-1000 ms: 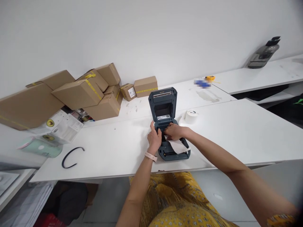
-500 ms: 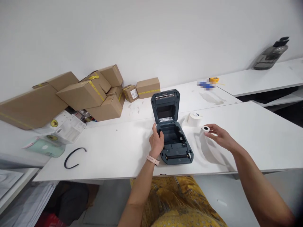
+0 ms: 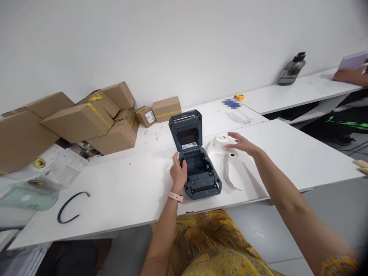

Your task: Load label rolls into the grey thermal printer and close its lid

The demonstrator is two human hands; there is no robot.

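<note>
A dark label printer (image 3: 201, 168) lies on the white table with its lid (image 3: 188, 130) raised and its inner compartment bare. My left hand (image 3: 178, 174) grips the printer's left edge, thumb over the rim. A thick white label roll (image 3: 221, 142) stands just behind and right of the printer. Beside that roll, my right hand (image 3: 240, 144) is spread, thumb and fingers apart, holding nothing. Whether a fingertip touches the roll I cannot tell. Below this hand stands a small, nearly used-up roll (image 3: 232, 155) with a dark core and a loose paper strip (image 3: 230, 178) trailing forward.
Cardboard boxes (image 3: 82, 122) are piled at the back left. A black curved band (image 3: 61, 211) and a green pouch (image 3: 37, 197) lie at the left. Toward the back right are a yellow tape measure (image 3: 239, 97), a pump bottle (image 3: 291, 71) and another person's hand (image 3: 349, 76) at a purple box (image 3: 352, 60).
My right hand has let go of the small roll and moved back and left to the thick roll, its fingers spreading. The view has turned right. My left hand stays on the printer.
</note>
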